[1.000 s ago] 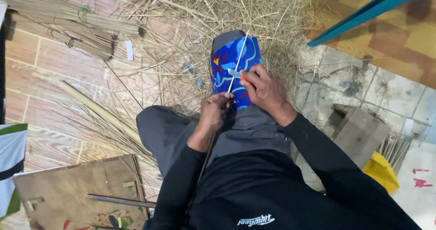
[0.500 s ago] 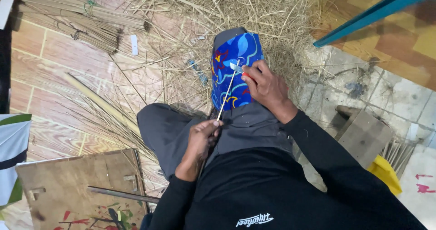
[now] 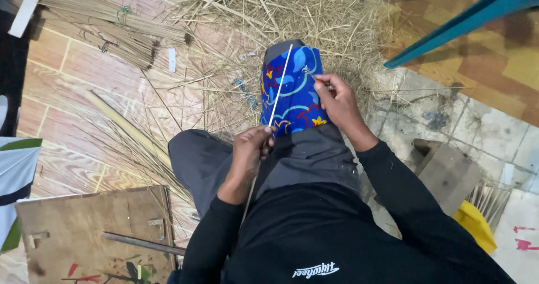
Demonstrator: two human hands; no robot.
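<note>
I sit on the floor with one knee raised, and a blue patterned cloth [image 3: 295,96] is draped over that knee. My left hand [image 3: 251,149] pinches a thin pale stick [image 3: 279,88] that lies along the cloth, its tip pointing away from me. A small blade, hard to make out, sits in my right hand [image 3: 338,101], which rests on the right side of the cloth. Both arms wear black sleeves.
A heap of dry shavings and straw [image 3: 281,14] covers the floor ahead. Bundled thin sticks [image 3: 106,23] lie at the upper left. A wooden board [image 3: 84,233] with a metal rod is at the lower left, a wooden block [image 3: 446,172] at the right, a teal furniture leg [image 3: 460,23] at the upper right.
My left hand has pulled the stick back towards my body, so more of its length now lies over the cloth. My right hand has stayed at the cloth's right side.
</note>
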